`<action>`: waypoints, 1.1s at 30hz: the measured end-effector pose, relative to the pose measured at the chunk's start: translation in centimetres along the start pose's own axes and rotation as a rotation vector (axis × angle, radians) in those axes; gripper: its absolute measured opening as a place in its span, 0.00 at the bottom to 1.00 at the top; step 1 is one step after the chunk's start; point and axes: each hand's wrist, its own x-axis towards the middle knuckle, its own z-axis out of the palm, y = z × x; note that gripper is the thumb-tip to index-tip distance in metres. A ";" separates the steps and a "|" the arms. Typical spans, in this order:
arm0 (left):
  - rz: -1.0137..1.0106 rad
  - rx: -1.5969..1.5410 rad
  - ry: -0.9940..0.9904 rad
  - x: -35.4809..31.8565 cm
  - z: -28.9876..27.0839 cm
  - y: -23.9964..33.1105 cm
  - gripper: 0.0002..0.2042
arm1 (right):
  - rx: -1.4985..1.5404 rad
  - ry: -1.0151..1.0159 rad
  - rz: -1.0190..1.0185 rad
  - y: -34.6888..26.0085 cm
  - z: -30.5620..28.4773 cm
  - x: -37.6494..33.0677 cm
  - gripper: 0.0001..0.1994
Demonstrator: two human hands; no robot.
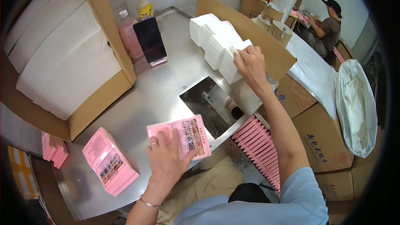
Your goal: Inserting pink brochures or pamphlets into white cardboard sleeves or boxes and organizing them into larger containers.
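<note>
My left hand [166, 154] lies flat on a pink printed packet [192, 135] at the table's near edge, fingers stretched out and thumb apart. The packet has small food pictures on its right part; the hand covers its lower left. At the far side, my right hand [251, 64] pinches the near end of a row of folded white paper napkins [221, 41]. How many napkins are between its fingers is hidden. To the left of my left hand sits a stack of similar pink packets [110, 162].
A rectangular opening [196, 96] is cut into the metal table [154, 87]. An open carton of white napkins [75, 58] stands left, a phone on a stand [150, 41] behind. Pink packets fill a box [260, 150] below right. Another person [329, 25] sits at the far right.
</note>
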 end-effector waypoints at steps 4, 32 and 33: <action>-0.043 0.085 0.144 -0.7 0.4 -0.3 0.35 | 0.027 0.109 -0.033 0.8 0.1 -0.8 0.16; -0.317 0.057 0.461 -8.3 -6.2 -10.7 0.12 | -0.118 -0.001 -0.196 -7.2 -2.7 -3.6 0.13; -0.429 0.138 0.410 -8.9 -6.8 -12.1 0.11 | -0.230 0.105 -0.178 -6.2 -2.5 -1.9 0.16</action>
